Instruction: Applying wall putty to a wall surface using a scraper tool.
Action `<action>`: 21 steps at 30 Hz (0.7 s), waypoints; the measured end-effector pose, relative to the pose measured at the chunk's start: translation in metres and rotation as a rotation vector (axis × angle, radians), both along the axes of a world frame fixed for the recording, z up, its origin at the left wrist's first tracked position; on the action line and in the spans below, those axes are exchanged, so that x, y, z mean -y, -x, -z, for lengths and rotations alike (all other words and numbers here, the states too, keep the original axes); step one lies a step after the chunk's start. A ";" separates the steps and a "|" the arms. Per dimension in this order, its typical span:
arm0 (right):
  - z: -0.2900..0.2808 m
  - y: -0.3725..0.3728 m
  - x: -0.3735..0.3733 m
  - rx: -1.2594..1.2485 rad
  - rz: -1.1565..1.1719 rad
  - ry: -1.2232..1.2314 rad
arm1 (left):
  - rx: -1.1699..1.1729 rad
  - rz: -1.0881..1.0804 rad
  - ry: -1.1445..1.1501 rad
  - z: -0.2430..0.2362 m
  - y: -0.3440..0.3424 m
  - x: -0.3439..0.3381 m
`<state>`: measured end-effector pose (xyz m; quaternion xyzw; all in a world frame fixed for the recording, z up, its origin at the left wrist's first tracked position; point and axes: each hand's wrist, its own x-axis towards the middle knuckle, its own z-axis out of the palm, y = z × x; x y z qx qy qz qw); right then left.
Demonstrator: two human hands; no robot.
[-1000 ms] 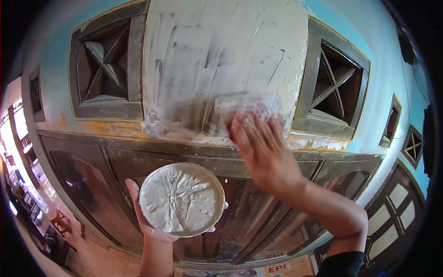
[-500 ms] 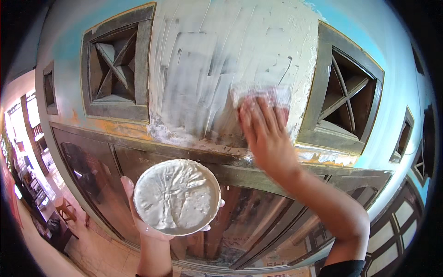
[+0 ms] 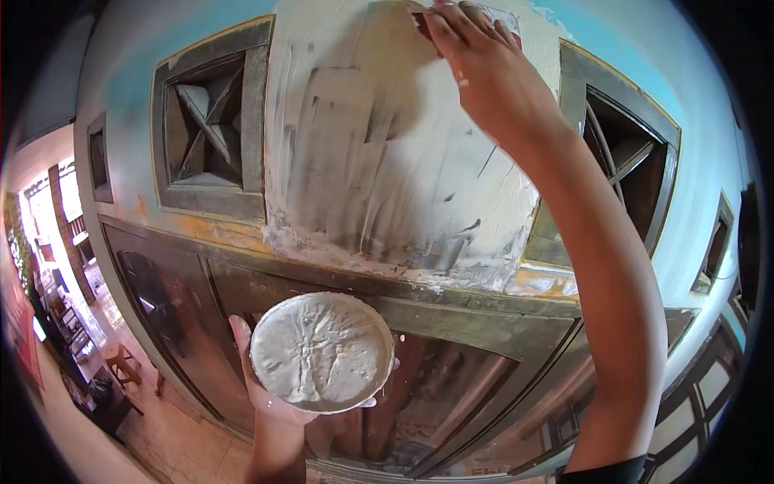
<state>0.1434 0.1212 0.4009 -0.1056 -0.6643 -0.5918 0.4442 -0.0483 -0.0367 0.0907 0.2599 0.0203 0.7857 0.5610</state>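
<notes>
My left hand (image 3: 270, 397) holds up a round tub (image 3: 252, 359) from below and the side, its fingers wrapped around it. Thick white putty (image 3: 322, 351) with a creased surface fills the tub. Up at the top of the view, my right hand (image 3: 484, 60) grips a flat red putty spreader (image 3: 422, 22), pressed against the wall; much of it lies hidden under my fingers. Below it, the wall panel (image 3: 339, 169) carries streaky whitish putty with grey patches and ridges.
Wooden vent frames with crossed bars flank the panel, one on the left (image 3: 214, 121) and one on the right (image 3: 621, 153), partly behind my forearm. Dark wooden doors with glass (image 3: 435, 387) stand below. A small stool (image 3: 121, 363) is on the tiled floor at far left.
My right hand has swept the spreader upward from the panel's lower right to its top, leaving a smoother coat. The left hand and tub sit slightly lower and further right in view.
</notes>
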 end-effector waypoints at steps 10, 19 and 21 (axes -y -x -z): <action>0.207 -0.032 0.038 0.346 0.282 0.195 | -0.061 0.081 -0.184 0.007 0.011 -0.002; 0.102 -0.012 0.061 0.076 0.118 0.179 | -0.114 0.034 -0.138 0.006 0.018 0.000; 0.039 -0.021 0.046 -0.010 0.133 0.087 | -0.119 0.066 -0.179 0.005 0.016 -0.002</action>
